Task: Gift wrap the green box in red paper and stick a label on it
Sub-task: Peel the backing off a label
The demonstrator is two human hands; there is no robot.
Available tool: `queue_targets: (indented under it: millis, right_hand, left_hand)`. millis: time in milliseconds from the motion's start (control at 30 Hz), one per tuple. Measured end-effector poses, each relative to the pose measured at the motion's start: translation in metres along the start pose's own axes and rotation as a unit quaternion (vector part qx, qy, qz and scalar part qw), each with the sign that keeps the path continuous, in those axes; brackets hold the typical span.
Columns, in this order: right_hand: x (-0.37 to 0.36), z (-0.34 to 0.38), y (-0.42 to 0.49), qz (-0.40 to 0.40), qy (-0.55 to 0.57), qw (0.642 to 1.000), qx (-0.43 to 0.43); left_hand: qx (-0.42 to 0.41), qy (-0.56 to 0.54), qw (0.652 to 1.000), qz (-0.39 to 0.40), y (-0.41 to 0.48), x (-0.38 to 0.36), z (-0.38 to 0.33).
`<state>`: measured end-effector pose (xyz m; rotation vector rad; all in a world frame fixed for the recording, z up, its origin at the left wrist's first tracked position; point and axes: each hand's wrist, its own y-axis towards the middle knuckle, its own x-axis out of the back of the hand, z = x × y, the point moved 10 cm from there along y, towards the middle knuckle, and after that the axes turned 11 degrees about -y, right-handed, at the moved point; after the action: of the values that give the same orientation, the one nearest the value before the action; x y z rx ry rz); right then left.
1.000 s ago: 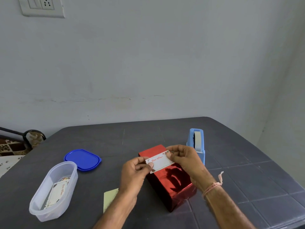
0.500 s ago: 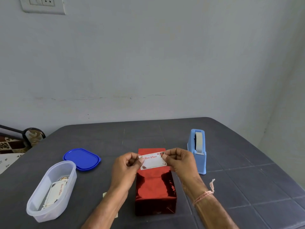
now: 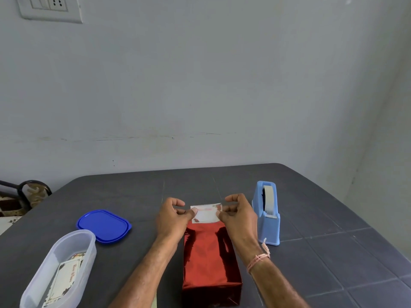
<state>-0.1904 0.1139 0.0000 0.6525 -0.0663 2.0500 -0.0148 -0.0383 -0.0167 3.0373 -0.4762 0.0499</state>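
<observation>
The box wrapped in shiny red paper (image 3: pixel 209 261) lies lengthwise on the dark table (image 3: pixel 333 252), pointing away from me. No green shows. A small white label (image 3: pixel 206 214) with red lettering is held flat at the box's far end. My left hand (image 3: pixel 172 218) pinches the label's left edge with thumb and forefinger. My right hand (image 3: pixel 238 215) pinches its right edge the same way. Whether the label touches the paper I cannot tell.
A light blue tape dispenser (image 3: pixel 266 213) stands just right of my right hand. A blue lid (image 3: pixel 103 225) lies to the left. A clear tub (image 3: pixel 59 270) with more labels inside sits at the front left. The wall rises behind the table's far edge.
The red box turned from a diagonal lie to straight, end toward me. Both hands carried the label from above the box's middle down to its far end.
</observation>
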Motion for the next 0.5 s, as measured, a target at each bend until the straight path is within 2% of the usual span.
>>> queue_targets:
  millis: [100,300,500]
  right_hand:
    - [-0.004,-0.001,0.004,-0.001,-0.048,0.999,0.002]
    - [-0.007,-0.003,0.011,0.006,-0.070,0.997,0.006]
    - [-0.008,-0.003,0.014,0.000,-0.115,0.993,0.019]
  left_hand:
    - [0.018,0.007,1.000,0.001,0.006,0.001,0.006]
    - [0.051,0.013,0.999,0.015,0.011,-0.001,0.020]
    - [0.044,0.011,0.999,0.015,0.016,-0.007,0.024]
